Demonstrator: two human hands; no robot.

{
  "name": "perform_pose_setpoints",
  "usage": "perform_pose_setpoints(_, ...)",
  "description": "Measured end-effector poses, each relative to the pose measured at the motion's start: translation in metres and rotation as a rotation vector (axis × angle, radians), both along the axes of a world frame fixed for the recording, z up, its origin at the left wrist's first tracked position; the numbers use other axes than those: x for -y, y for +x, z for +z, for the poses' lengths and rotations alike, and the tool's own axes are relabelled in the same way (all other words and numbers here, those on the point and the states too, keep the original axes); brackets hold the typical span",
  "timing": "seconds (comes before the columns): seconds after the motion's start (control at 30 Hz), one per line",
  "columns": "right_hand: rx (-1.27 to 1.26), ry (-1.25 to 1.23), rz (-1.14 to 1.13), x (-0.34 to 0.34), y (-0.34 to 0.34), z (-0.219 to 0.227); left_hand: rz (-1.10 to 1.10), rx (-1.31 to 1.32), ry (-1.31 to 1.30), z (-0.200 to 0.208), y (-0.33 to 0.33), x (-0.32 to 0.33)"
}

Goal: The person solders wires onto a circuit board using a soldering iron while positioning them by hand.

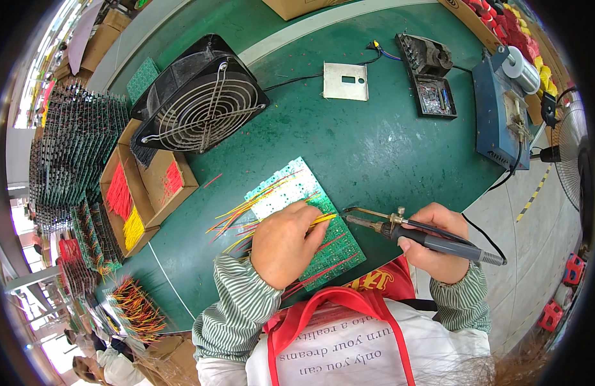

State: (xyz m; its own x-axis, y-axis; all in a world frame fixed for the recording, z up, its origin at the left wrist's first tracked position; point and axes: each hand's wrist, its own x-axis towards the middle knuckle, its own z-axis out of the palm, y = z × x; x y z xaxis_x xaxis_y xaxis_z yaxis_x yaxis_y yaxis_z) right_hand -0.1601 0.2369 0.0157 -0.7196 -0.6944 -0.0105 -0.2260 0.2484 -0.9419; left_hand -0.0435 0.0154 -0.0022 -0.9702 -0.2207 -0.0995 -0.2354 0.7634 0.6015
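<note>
A green circuit board panel (pixel 339 248) lies on the workbench in front of me, with red and yellow wires (pixel 236 212) spread across its left side. My left hand (pixel 286 243) is over the panel, its thumb and fingers pinching a yellow wire (pixel 324 219). In my right hand (pixel 437 243) is a soldering iron (pixel 432 242) with a thin solder feed tube (pixel 368 211) fixed along it. The iron points left, and its tip is close to the panel's right edge and the yellow wire; whether they touch I cannot tell.
A black fan (pixel 204 106) stands at the far left beside a cardboard box (pixel 157 222) of cut wires. Stacked circuit boards (pixel 75 148) fill the left side. A metal plate (pixel 345 82), a black tray (pixel 435 96) and a blue solder feeder (pixel 500 116) with a spool are at the back right.
</note>
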Motion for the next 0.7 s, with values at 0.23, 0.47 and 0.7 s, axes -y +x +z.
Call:
perform_pose_setpoints(0.23, -0.001, 0.008, 0.010, 0.0038, -0.0012, -0.0009, -0.062, 0.083, -0.002, 0.0056, -0.0067, 0.0053)
perform_pose_setpoints(0.47, -0.018, -0.011, 0.004, 0.0031, -0.0017, -0.0014, -0.056, 0.084, 0.013, 0.0044, -0.0075, 0.0053)
perform_pose_setpoints(0.7, -0.014, -0.004, -0.018, -0.0058, 0.0010, 0.0029, -0.037, 0.002, 0.011, 0.0025, -0.0012, 0.0035)
